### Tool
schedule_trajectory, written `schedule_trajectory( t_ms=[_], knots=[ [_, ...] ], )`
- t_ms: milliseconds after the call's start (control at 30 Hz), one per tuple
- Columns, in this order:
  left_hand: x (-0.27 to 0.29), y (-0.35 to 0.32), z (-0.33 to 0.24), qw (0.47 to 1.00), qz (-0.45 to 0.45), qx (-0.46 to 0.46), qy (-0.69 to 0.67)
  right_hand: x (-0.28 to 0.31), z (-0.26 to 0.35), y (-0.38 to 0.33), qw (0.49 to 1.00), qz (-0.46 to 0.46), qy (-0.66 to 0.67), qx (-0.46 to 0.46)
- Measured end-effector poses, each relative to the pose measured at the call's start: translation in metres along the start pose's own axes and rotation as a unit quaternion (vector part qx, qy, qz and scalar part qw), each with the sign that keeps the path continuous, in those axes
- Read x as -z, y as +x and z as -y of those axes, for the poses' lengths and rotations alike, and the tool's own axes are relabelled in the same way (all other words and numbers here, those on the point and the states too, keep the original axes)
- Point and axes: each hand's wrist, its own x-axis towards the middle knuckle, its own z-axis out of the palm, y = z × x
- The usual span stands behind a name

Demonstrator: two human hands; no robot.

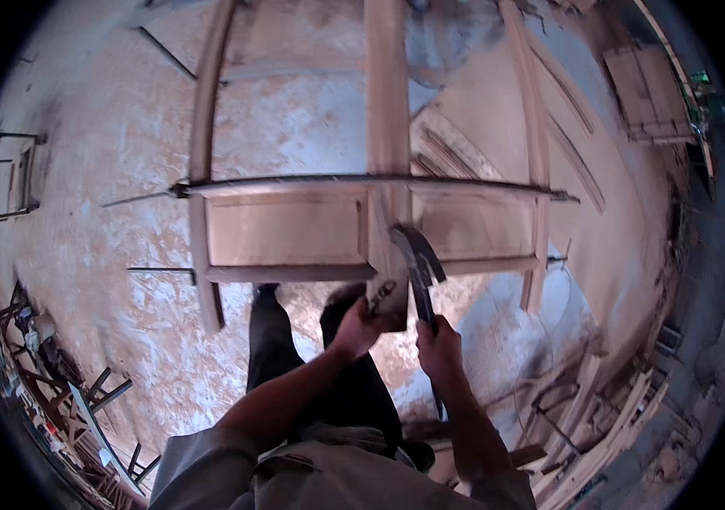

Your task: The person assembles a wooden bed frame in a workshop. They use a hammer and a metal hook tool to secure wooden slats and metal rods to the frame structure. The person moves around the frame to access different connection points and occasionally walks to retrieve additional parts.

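My right hand [439, 344] is closed tight round the dark handle of an adze [417, 263], thumb side up, so its curved metal head arches forward and down onto the wood. My left hand [361, 327] is curled shut on a small pale wooden block [389, 299], pinning it against the lower end of the middle upright so it cannot shift under the blade. Both grips sit close together, just above my dark trouser legs.

The adze head rests on the door frame [294, 229], a pale, bare timber piece with smooth flat panels, straight rails and three long uprights. A thin dark metal bar clamp [362, 181] runs across its width, apparently pressing the joints together. The frame lies flat above the floor [107, 153], which is pale, mottled and dusty. Loose wooden strips [609, 442] are stacked to my right.
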Motion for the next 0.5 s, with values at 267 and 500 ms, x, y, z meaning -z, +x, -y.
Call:
schedule_trajectory(
  t_ms=[267, 500],
  knots=[
    [0.018, 0.007, -0.001, 0.794, -0.004, 0.038, 0.607, -0.013, -0.047, -0.045, 0.998, -0.055, 0.014, -0.005],
    [0.058, -0.029, -0.044, 0.743, 0.117, -0.046, 0.657, -0.033, -0.003, -0.102, 0.979, -0.048, 0.169, -0.102]
  ],
)
